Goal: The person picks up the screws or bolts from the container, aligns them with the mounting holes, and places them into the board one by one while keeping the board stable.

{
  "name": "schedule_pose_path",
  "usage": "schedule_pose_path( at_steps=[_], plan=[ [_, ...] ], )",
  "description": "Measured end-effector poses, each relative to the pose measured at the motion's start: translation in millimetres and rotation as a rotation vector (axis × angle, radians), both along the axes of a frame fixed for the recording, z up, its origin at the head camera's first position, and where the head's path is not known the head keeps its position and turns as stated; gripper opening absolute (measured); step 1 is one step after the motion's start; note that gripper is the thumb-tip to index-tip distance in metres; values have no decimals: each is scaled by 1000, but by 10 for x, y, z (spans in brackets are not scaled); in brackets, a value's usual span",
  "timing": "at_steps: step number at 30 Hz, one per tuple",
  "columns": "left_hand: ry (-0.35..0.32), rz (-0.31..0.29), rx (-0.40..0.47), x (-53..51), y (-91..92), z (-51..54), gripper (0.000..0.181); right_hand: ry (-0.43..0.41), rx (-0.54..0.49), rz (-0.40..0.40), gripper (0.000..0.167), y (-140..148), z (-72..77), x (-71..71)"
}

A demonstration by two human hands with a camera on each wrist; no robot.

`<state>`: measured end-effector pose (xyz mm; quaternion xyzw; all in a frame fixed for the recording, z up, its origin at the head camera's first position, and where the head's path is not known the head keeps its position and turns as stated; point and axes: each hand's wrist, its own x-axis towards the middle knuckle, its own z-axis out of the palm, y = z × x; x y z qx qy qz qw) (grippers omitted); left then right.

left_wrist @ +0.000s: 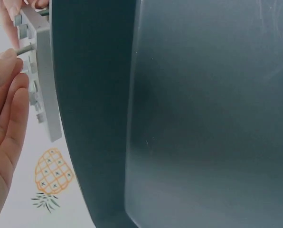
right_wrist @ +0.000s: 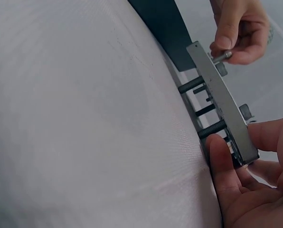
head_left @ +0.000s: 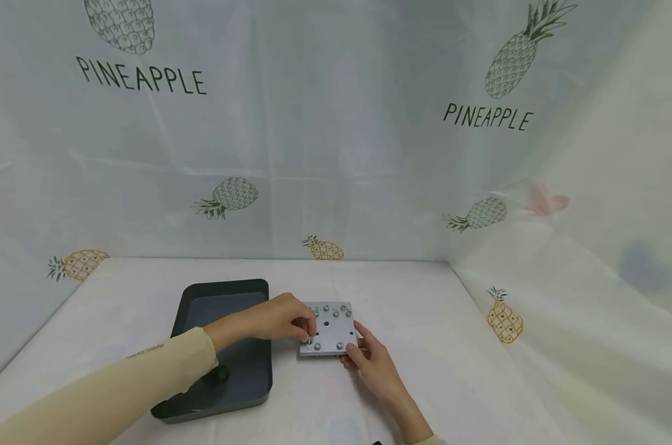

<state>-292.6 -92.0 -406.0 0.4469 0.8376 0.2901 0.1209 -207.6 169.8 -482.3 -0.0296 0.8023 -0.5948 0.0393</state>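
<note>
A square silver metal plate (head_left: 332,330) carries several bolts with heads on its top face. Threaded shanks (right_wrist: 212,129) stick out of its underside, as the right wrist view shows. My left hand (head_left: 284,317) is at the plate's near left corner, pinching a slim metal pin (right_wrist: 222,57) between thumb and fingertips. One end of that pin meets the plate's top face; how deep it sits I cannot tell. At the near right corner my right hand (head_left: 373,366) grips the plate's edge, thumb on one face and fingers on the other.
Left of the plate lies a dark grey tray (head_left: 263,371), with my left forearm across it. A small black object (head_left: 220,374) is inside the tray. White cloth with pineapple prints covers the table (head_left: 425,321) and hangs behind and at the sides.
</note>
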Motion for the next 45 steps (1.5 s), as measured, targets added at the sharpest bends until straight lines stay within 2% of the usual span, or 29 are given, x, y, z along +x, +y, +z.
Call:
schedule_pose_path(
  at_steps=[9,27,31,35,39,45],
  plan=[
    [-29,7,-4,34,-6,-32,11,-2,1,5,64,-25,-16,-10],
    [4,-2,-7,32,-76,-94,15,-5,-14,17,64,-39,-52,-8],
    [11,-2,4,23,-183,-63,16,-7,-10,18,65,-41,-38,3],
    [19,21,12,34,-350,47,14,-6,8,10,65,-35,-27,3],
    [29,67,4,71,-549,163,12,1,27,0,64,-16,-30,-7],
    [74,130,-17,147,-859,201,11,-4,20,-12,64,-10,-3,-8]
  ],
)
